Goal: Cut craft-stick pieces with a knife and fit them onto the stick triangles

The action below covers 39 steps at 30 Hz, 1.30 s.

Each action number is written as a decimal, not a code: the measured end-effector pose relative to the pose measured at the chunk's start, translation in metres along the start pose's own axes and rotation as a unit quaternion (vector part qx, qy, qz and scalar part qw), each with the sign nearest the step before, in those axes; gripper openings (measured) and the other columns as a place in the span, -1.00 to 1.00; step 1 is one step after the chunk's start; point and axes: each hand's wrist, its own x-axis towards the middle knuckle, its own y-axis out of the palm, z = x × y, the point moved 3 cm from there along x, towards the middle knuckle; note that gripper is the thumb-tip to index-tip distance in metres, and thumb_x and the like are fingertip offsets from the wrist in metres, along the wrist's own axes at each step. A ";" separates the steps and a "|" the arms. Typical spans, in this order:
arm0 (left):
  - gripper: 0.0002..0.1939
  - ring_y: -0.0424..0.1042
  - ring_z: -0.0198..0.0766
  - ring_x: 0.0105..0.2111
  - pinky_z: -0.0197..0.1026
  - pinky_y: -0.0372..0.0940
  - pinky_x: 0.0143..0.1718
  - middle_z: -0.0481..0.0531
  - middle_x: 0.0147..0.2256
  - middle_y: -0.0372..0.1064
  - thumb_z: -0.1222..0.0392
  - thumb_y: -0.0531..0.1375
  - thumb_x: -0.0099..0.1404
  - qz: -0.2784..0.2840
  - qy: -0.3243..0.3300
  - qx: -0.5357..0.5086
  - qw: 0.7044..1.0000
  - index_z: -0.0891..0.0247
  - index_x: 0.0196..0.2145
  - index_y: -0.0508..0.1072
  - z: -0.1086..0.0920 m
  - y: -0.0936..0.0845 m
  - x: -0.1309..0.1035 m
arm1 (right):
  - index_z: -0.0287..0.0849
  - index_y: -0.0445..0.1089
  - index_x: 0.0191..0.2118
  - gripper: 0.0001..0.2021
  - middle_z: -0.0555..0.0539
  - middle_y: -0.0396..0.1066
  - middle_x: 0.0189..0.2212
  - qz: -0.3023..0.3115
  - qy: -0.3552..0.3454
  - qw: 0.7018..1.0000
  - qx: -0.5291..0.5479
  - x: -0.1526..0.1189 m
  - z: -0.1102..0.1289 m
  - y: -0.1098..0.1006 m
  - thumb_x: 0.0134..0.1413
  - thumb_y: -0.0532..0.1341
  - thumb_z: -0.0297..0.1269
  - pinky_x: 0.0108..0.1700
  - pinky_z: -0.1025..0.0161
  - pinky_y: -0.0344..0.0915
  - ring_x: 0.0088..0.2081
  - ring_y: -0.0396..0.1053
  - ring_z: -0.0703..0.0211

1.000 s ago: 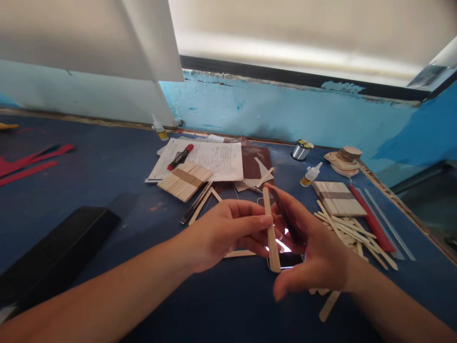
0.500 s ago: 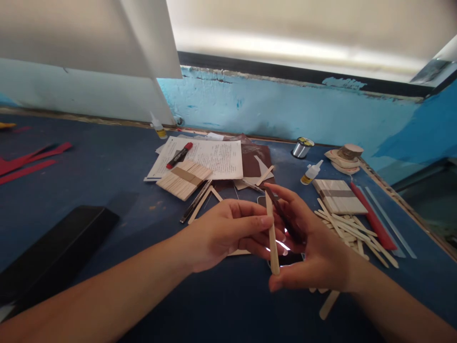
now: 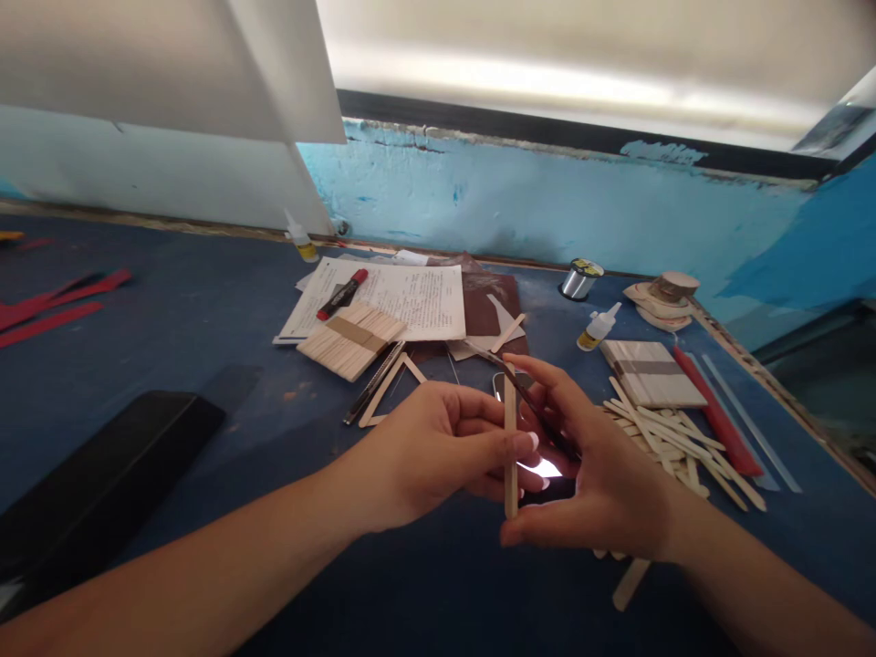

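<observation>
My left hand point(image 3: 452, 447) pinches a wooden craft stick point(image 3: 510, 447) between thumb and fingers. The stick is held nearly upright above the table. My right hand point(image 3: 589, 465) has its index fingertip at the stick's top end and its thumb at the bottom end. A slim dark tool point(image 3: 540, 415) lies across the inside of that hand; its exact kind is unclear. Beneath the hands a phone-like device point(image 3: 547, 493) with a bright reflection is mostly hidden. Left of them, craft sticks form a triangle point(image 3: 380, 391) on the table.
Loose craft sticks point(image 3: 674, 438) and a banded bundle point(image 3: 653, 374) lie right. Another bundle point(image 3: 352, 339), a marker point(image 3: 342, 294) and papers point(image 3: 424, 297) are ahead. Glue bottles point(image 3: 598, 327), a wire spool point(image 3: 581, 279) and a black case point(image 3: 116, 484) stand around.
The craft stick has turned from leaning to almost vertical and shifted slightly left. My right thumb has moved left with its lower end. The triangle of sticks shows more fully.
</observation>
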 end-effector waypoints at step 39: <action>-0.75 0.61 -0.09 -0.18 -0.13 0.48 -0.13 0.12 -0.26 0.62 0.01 0.32 0.30 0.053 -0.038 0.121 0.991 0.25 -0.25 0.66 0.012 0.001 -0.006 | -0.10 0.62 -0.22 -0.74 0.08 0.26 -0.61 -0.152 0.020 0.988 0.036 0.007 0.005 -0.016 0.16 0.38 -0.01 -0.60 0.32 0.01 -0.60 0.12 0.35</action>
